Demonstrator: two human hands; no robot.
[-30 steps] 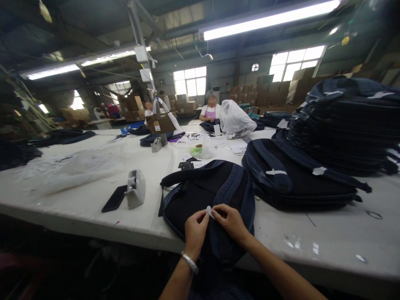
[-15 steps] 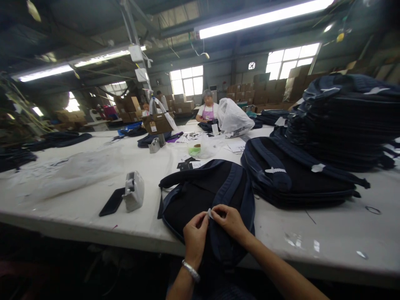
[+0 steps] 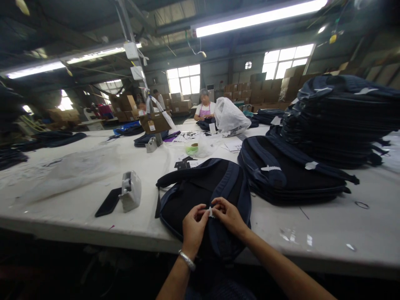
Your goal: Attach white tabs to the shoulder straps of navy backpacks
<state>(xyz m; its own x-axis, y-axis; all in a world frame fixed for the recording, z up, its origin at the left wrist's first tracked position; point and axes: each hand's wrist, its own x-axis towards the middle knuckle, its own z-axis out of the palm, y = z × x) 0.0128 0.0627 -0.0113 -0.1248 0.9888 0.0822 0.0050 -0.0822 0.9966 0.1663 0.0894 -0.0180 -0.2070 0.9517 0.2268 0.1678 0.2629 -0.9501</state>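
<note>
A dark blue and black backpack (image 3: 190,191) lies straps up at the front edge of the table, partly under my hands. Between my fingertips, over one of its straps, is a small white strip (image 3: 211,212). My left hand (image 3: 194,227) pinches the strip from the left, with a silver bracelet on the wrist. From the right, my right hand (image 3: 228,216) grips it with thumb and fingers, nearly touching the left hand.
Flat backpacks (image 3: 293,183) and a tall stack (image 3: 340,121) stand right on the white table (image 3: 143,225). A tape dispenser (image 3: 130,191) and black phone (image 3: 108,203) lie left. Farther back are green tape (image 3: 191,148), a plastic bag (image 3: 230,116), a post and a person (image 3: 205,109).
My fingertips have shifted slightly on the white strip, and the left fingers have curled closer to the right ones. The whole view has moved a little.
</note>
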